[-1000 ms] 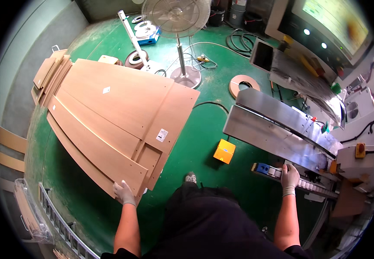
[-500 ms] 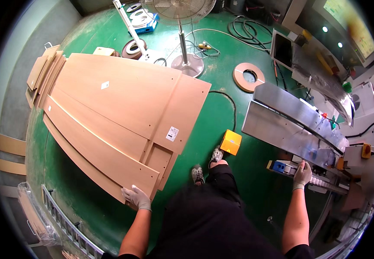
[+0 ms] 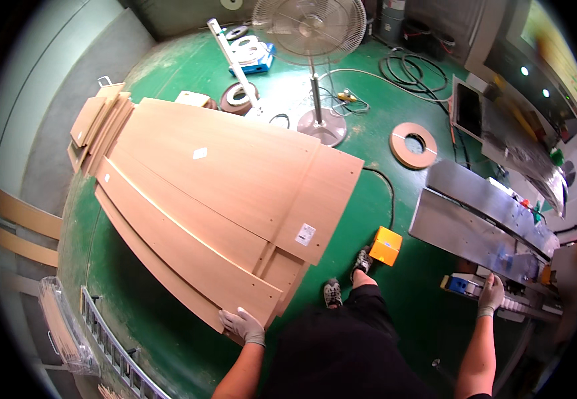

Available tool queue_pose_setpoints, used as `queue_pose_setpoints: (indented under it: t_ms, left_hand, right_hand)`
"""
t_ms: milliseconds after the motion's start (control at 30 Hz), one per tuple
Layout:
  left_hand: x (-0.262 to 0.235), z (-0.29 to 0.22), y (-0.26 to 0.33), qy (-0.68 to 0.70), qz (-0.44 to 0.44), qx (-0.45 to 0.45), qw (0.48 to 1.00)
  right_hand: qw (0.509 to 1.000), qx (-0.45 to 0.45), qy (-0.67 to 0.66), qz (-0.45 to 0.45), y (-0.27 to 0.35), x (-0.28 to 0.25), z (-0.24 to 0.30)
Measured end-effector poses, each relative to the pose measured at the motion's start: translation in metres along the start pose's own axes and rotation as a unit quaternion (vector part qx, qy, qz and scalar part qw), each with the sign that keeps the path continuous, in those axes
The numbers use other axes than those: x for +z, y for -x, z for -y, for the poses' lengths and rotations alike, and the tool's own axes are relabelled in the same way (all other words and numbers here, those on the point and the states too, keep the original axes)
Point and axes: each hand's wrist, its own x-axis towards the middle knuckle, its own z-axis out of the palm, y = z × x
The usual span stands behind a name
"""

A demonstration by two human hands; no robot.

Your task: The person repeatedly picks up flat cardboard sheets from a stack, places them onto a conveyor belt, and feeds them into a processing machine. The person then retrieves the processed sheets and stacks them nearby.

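Green floor point(image 3: 373, 147), shiny and scuffed, a standing fan point(image 3: 315, 86) planted on it.
Just right of the fan lies a yellow connector point(image 3: 347, 97); farther right and slightly nearer, a hollow tan roll point(image 3: 399, 148). Well to the near side of the fan sit a yellow box point(image 3: 386, 246), with a black cable point(image 3: 393, 199) behind it, and two shoes point(image 3: 332, 292). Left of the fan are a brown roll point(image 3: 229, 108) and, beyond that, a blue box point(image 3: 262, 65).

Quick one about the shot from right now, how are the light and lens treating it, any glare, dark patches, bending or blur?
Head view: glare whitens the green floor beside the fan; head view: deep shadow lies under the wooden panels, whose long edges bow; head view: corners go black, and a blurry brownish patch overlaps the bright screen at upper right.
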Motion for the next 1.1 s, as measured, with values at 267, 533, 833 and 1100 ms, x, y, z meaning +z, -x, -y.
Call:
queue_pose_setpoints:
  t_ms: [267, 533, 833, 1100]
  left_hand:
    - [-0.016, -0.009, 0.002, -0.071, 0.01, -0.025, 0.997]
    - [-0.018, -0.004, 0.004, 0.061, -0.005, -0.007, 0.998]
    - [-0.057, -0.032, 0.01, 0.05, 0.031, -0.032, 0.998]
    - [-0.052, -0.016, 0.011, 0.065, 0.004, -0.007, 0.998]
  right_hand:
    - [0.999, 0.005, -0.025, 0.027, -0.007, 0.023, -0.051]
    - [0.997, -0.016, -0.069, -0.011, -0.005, 0.045, -0.068]
    - [0.996, -0.018, -0.07, -0.056, -0.006, 0.06, -0.082]
    - [0.995, -0.009, -0.101, -0.012, -0.01, 0.066, -0.091]
